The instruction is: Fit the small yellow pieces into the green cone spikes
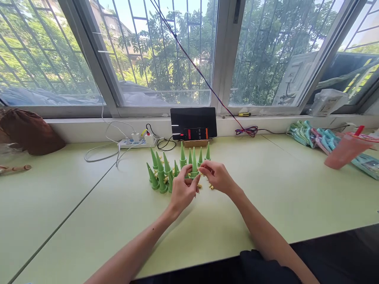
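My left hand (184, 189) grips a pointed green plastic cone (194, 162) near its base, holding it upright above the table. Close by on the right, my right hand (217, 176) has its fingers pinched together at the cone's lower edge; whatever sits between those fingertips is too small to make out. Several similar green cones (160, 167) stand in a cluster to the left of and behind my hands. Small yellow pieces (211, 186) lie scattered among the cones and below my right hand.
Behind the cones, a phone (196, 134) leans against a dark tablet (193, 118). A power strip (137, 142) with cables is at back left. A pink cup (349, 149) with a straw and plastic-wrapped packets (308, 134) are at the right. A brown bag (31, 132) sits far left.
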The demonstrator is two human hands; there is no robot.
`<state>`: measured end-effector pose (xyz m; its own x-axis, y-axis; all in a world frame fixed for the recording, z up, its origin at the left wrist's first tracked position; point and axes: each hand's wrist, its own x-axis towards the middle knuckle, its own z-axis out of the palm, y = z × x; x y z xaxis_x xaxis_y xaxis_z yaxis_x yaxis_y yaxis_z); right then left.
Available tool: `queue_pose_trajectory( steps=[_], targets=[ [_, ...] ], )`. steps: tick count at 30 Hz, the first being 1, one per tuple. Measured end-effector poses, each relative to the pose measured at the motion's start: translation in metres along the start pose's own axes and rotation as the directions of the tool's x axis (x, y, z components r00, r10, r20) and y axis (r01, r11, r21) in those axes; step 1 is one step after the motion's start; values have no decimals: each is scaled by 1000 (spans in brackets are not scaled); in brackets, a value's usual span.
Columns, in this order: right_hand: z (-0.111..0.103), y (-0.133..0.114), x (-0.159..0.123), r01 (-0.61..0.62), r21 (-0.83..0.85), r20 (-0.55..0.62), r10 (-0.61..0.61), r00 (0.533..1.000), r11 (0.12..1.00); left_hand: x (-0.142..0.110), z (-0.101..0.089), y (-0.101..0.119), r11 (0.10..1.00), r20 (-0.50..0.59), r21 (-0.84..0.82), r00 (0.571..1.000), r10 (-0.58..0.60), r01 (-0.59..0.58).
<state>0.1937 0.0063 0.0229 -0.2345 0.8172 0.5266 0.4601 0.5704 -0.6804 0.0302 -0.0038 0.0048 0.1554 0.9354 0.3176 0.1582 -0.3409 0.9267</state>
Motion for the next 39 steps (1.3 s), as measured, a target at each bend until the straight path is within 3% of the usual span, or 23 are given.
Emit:
queue_pose_trajectory(
  steps=[26,39],
  targets=[
    [3,2,0,-28,-24,-9,27,1000,999,-2,1,-1,998,25,-49,999,-30,31],
    [5,8,-1,-25,-97,-43,20,999,995,-6,3,-3,999,48,32,998,-44,43]
  ],
)
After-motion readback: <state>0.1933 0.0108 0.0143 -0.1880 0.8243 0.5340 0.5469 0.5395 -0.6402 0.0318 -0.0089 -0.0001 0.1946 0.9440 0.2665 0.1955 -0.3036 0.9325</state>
